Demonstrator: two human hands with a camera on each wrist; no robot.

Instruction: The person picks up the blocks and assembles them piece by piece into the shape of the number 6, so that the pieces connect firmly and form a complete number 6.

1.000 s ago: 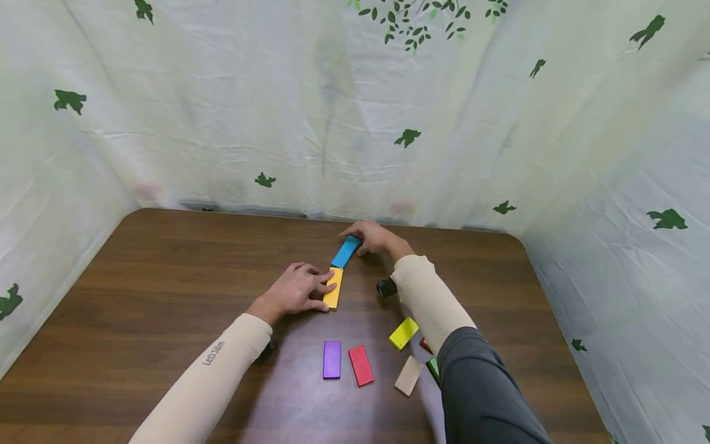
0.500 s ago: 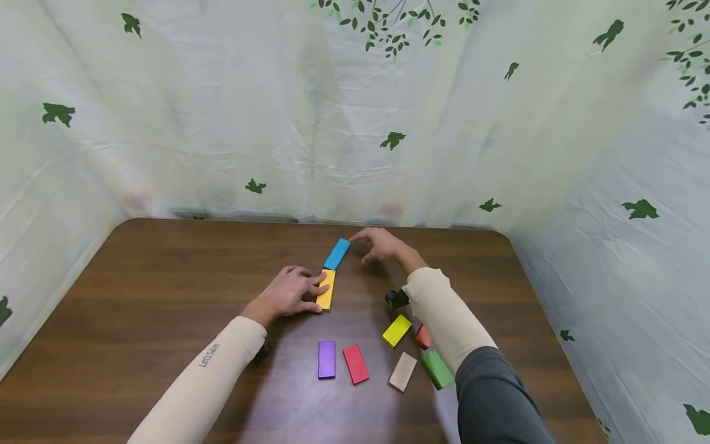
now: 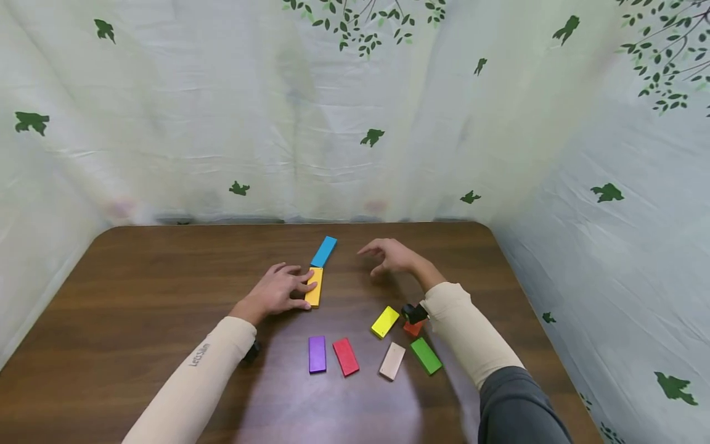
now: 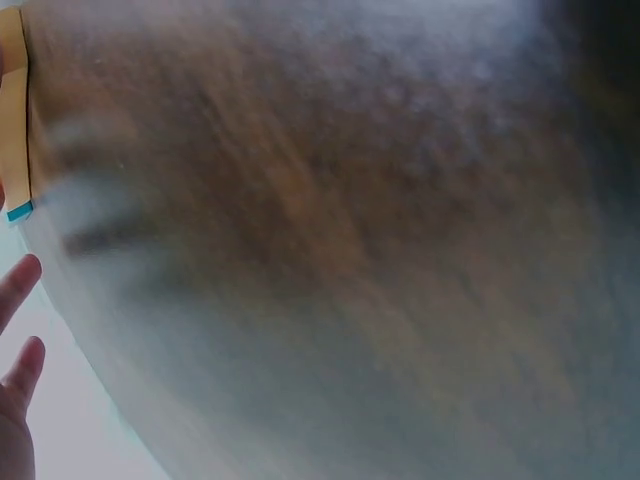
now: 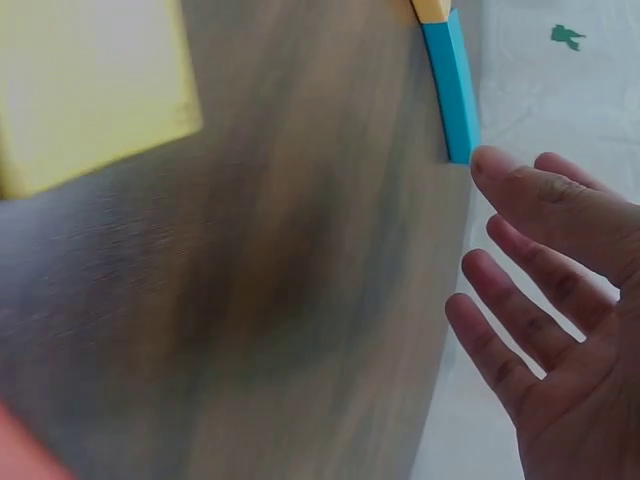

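In the head view, my left hand rests on an orange-yellow block, its fingertips on the top and the thumb at the near left corner. A blue block lies angled off the far end of that block, the two meeting end to corner. To the right, my right hand hovers over the table with loosely spread fingers and holds nothing. The right wrist view shows those fingers apart, the thumb overlapping the end of the blue block. Only two raised fingers and part of the orange-yellow block show in the left wrist view.
Nearer on the brown table lie several loose blocks: purple, red, beige, lime yellow, green and orange-red. A pale curtain with leaf prints surrounds the table's far and side edges.
My right hand has let go of the blue block and drawn away to the right. My left hand stays on the orange-yellow block. The head view has shifted slightly right.
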